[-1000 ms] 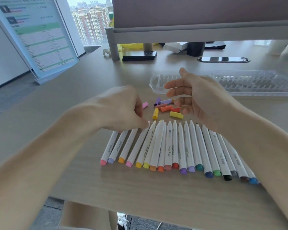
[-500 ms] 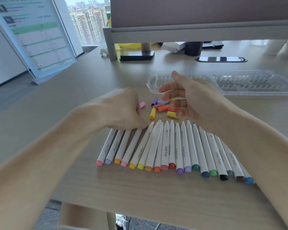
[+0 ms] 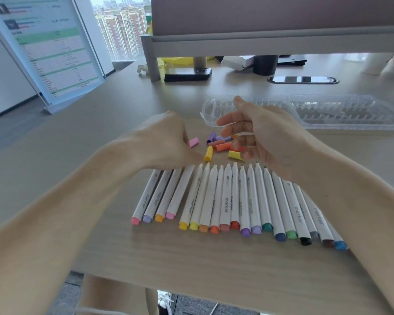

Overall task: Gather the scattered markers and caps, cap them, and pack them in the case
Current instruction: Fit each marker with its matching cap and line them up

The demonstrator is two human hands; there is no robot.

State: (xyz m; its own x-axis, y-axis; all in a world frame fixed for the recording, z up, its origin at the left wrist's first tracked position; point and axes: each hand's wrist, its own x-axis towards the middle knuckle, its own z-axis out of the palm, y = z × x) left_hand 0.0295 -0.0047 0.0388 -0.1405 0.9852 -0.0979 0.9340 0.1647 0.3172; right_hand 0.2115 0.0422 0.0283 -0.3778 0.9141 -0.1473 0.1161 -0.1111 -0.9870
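A row of several white markers (image 3: 225,198) lies uncapped on the wooden desk, coloured ends toward me. The four leftmost markers (image 3: 162,196) sit slightly apart from the rest. My left hand (image 3: 166,142) is curled over their tips, its fingers hidden. Loose caps lie just beyond the row: pink (image 3: 193,142), purple (image 3: 212,137), orange (image 3: 223,147), amber (image 3: 208,153) and yellow (image 3: 234,154). My right hand (image 3: 259,133) hovers over the caps with fingers spread and holds nothing. The clear plastic case (image 3: 341,114) lies open behind it.
A tilted sign stand (image 3: 50,53) is at the far left. A black phone (image 3: 187,75) and a partition post (image 3: 151,57) stand at the back, with a cable slot (image 3: 303,80) to the right. The desk's front edge (image 3: 214,292) is close to me.
The four leftmost markers have slid a little left, away from the row, under my left hand. My right hand has dipped closer to the caps.
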